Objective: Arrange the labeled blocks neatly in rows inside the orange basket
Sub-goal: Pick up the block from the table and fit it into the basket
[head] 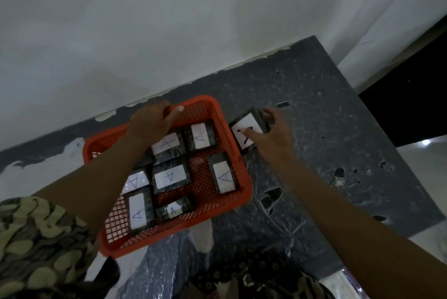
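Observation:
An orange mesh basket (pixel 237 177) sits on a dark grey table, holding several dark blocks with white labels marked "A", such as one at the right wall (pixel 223 173) and one in the middle (pixel 170 176). They lie at mixed angles. My left hand (pixel 152 122) grips the basket's far rim. Just outside the basket's right side, my right hand (pixel 273 134) grasps another labeled block (pixel 246 133) lying on the table, thumb on its label, fingers around its far edge.
The dark grey table (pixel 326 141) is scuffed, with chipped spots at its right part. A white wall rises directly behind the basket. A small dark piece (pixel 283 104) lies beyond my right hand. Crinkled clear plastic (pixel 169 262) lies at the near edge.

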A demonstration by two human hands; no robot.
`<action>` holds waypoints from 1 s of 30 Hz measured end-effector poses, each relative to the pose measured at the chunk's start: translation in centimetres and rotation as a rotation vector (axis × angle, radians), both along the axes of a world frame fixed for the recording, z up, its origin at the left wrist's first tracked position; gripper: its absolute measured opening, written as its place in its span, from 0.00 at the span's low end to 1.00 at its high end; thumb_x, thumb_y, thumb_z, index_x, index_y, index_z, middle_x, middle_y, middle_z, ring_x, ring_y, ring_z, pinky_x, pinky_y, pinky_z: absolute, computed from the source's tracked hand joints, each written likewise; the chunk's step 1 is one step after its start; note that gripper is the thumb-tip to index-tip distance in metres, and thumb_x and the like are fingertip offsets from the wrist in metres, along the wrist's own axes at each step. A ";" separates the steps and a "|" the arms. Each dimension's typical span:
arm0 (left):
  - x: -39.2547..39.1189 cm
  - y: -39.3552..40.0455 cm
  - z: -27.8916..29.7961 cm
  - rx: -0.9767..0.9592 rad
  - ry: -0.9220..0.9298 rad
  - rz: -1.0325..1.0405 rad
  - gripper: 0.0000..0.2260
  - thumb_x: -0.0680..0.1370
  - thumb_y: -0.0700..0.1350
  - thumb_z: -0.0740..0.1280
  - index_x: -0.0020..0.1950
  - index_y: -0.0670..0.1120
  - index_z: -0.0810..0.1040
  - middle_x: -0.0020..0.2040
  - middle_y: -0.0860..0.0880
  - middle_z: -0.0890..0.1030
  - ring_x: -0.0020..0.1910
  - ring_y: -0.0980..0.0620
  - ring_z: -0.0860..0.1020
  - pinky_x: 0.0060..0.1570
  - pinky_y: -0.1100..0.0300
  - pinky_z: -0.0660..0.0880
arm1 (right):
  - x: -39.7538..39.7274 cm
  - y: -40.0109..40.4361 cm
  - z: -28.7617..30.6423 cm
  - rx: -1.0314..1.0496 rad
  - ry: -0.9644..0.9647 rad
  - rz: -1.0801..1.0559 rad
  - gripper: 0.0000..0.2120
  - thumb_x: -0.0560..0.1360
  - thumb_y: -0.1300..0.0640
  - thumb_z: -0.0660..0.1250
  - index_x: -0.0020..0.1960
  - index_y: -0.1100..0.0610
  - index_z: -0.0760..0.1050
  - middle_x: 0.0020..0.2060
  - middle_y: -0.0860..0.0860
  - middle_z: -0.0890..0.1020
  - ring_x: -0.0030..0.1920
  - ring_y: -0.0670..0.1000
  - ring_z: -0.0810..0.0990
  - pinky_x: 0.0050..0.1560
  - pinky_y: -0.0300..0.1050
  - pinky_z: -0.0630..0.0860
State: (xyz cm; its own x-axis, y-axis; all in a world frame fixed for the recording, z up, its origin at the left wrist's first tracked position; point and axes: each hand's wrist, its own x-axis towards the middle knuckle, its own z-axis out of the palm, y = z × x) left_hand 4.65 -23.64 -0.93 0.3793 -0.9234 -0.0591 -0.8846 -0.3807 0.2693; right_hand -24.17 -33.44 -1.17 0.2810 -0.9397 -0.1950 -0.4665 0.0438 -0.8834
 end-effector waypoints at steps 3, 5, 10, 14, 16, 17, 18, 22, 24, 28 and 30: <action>1.6 2.5 0.0 -0.002 0.003 0.039 0.21 0.77 0.65 0.52 0.39 0.50 0.70 0.35 0.47 0.74 0.34 0.46 0.73 0.36 0.51 0.73 | 1.3 0.3 2.7 -0.113 -0.122 -0.047 0.28 0.68 0.54 0.80 0.64 0.56 0.74 0.59 0.54 0.78 0.59 0.51 0.78 0.60 0.49 0.78; 2.1 3.6 0.1 -0.025 -0.002 0.063 0.20 0.78 0.64 0.54 0.41 0.49 0.71 0.34 0.46 0.74 0.34 0.45 0.74 0.34 0.52 0.72 | 2.2 0.9 4.2 -0.178 -0.179 -0.077 0.26 0.69 0.54 0.79 0.64 0.56 0.75 0.57 0.53 0.79 0.57 0.49 0.79 0.58 0.47 0.79; 1.5 4.5 0.0 -0.091 -0.017 0.087 0.20 0.79 0.59 0.57 0.46 0.42 0.74 0.35 0.40 0.77 0.34 0.41 0.76 0.33 0.53 0.71 | 4.6 3.5 6.0 -0.246 -0.214 0.075 0.24 0.70 0.53 0.78 0.63 0.55 0.76 0.55 0.48 0.79 0.55 0.47 0.81 0.54 0.46 0.80; 1.3 4.8 -0.2 -0.137 -0.042 0.085 0.19 0.79 0.58 0.58 0.45 0.41 0.73 0.35 0.39 0.77 0.33 0.40 0.76 0.34 0.51 0.72 | 6.4 6.2 4.8 -0.130 -0.141 0.311 0.23 0.71 0.52 0.77 0.64 0.53 0.78 0.57 0.49 0.81 0.55 0.44 0.80 0.55 0.42 0.79; 1.4 4.8 -0.3 -0.148 -0.039 0.070 0.19 0.80 0.58 0.57 0.46 0.42 0.73 0.35 0.41 0.78 0.32 0.41 0.76 0.36 0.51 0.72 | 7.1 7.0 3.9 -0.102 -0.091 0.399 0.23 0.71 0.53 0.78 0.64 0.54 0.78 0.56 0.51 0.81 0.54 0.46 0.80 0.55 0.45 0.79; 1.5 4.9 -0.5 -0.157 -0.039 0.069 0.19 0.80 0.58 0.57 0.46 0.42 0.73 0.36 0.41 0.78 0.32 0.41 0.76 0.37 0.51 0.72 | 7.4 7.2 3.4 -0.087 -0.070 0.424 0.23 0.71 0.53 0.78 0.64 0.54 0.78 0.55 0.50 0.81 0.54 0.47 0.81 0.55 0.47 0.80; 1.5 4.9 -0.6 -0.169 -0.047 0.071 0.18 0.80 0.57 0.58 0.46 0.42 0.74 0.37 0.41 0.78 0.33 0.41 0.76 0.39 0.51 0.71 | 7.6 7.4 2.9 -0.073 -0.064 0.437 0.23 0.70 0.53 0.78 0.63 0.54 0.78 0.55 0.50 0.81 0.53 0.46 0.81 0.55 0.47 0.80; 1.0 5.6 -0.9 -0.265 -0.061 0.050 0.15 0.80 0.54 0.59 0.54 0.42 0.75 0.48 0.41 0.78 0.47 0.41 0.75 0.49 0.49 0.68 | 8.0 7.8 1.6 -0.051 -0.074 0.423 0.22 0.69 0.53 0.78 0.62 0.52 0.79 0.53 0.45 0.82 0.53 0.42 0.81 0.54 0.41 0.79; 0.2 6.7 -1.2 -0.318 -0.062 -0.005 0.18 0.80 0.52 0.61 0.64 0.42 0.72 0.60 0.41 0.74 0.60 0.42 0.71 0.59 0.45 0.64 | 8.3 7.7 1.3 -0.077 -0.059 0.424 0.20 0.69 0.52 0.78 0.60 0.50 0.79 0.53 0.44 0.82 0.53 0.42 0.81 0.53 0.40 0.79; -2.5 10.3 -2.0 -0.329 -0.063 -0.143 0.24 0.78 0.54 0.63 0.70 0.43 0.67 0.70 0.42 0.66 0.71 0.45 0.59 0.68 0.42 0.54 | 8.6 7.8 1.9 -0.114 -0.031 0.394 0.17 0.69 0.50 0.76 0.54 0.38 0.77 0.45 0.30 0.79 0.47 0.35 0.80 0.43 0.26 0.74; -3.9 12.3 -2.4 -0.305 -0.007 -0.190 0.23 0.76 0.54 0.65 0.68 0.44 0.70 0.67 0.43 0.70 0.68 0.45 0.64 0.66 0.44 0.59 | 8.7 8.0 2.2 -0.119 -0.031 0.389 0.16 0.70 0.51 0.76 0.51 0.36 0.76 0.44 0.25 0.78 0.45 0.32 0.79 0.39 0.23 0.72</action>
